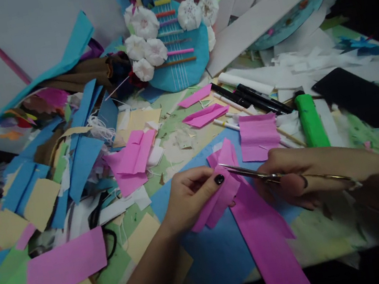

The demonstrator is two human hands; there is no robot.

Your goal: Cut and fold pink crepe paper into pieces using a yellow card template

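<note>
My left hand (194,194) pinches a folded piece of pink crepe paper (221,199) between thumb and fingers. In my right hand (289,173) is a pair of scissors (253,173), its blades pointing left and lying at the upper edge of that pink piece. A long pink paper strip (266,235) runs beneath toward the front edge of the table, over a sheet of blue paper (210,264). Just beyond my right hand lies a creased pink square (259,136). Part of the scissors' handles is hidden by my fingers.
A blue paper guitar (177,47) with white paper flowers (144,22) stands at the back. Black markers (258,99), a green wrapped object (311,119) and a dark phone-like slab (367,97) lie to the right. Paper scraps (64,264) crowd the left side.
</note>
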